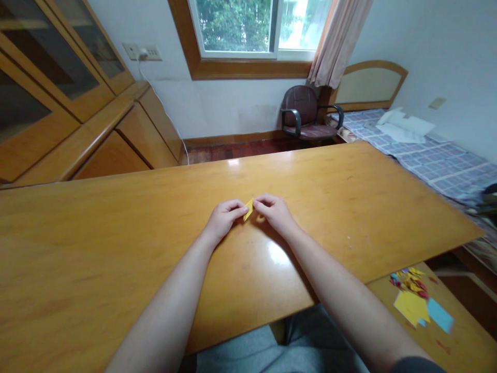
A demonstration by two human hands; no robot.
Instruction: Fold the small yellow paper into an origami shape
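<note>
A small folded piece of yellow paper (249, 209) is held between my two hands, just above the wooden table (128, 248). My left hand (226, 218) pinches its left side between thumb and fingers. On the other side, my right hand (275, 212) grips the upper right edge with thumb and forefinger. The paper looks narrow and slanted, and the fingertips cover part of it. Both forearms reach in from the near edge of the table.
On a lower surface at the right lie yellow paper (411, 306), blue paper (440, 315) and a pile of colourful folded pieces (411, 282). A brown armchair (303, 111) stands beyond the table. A bed (435, 160) is at the right, wooden cabinets (112, 134) at the left.
</note>
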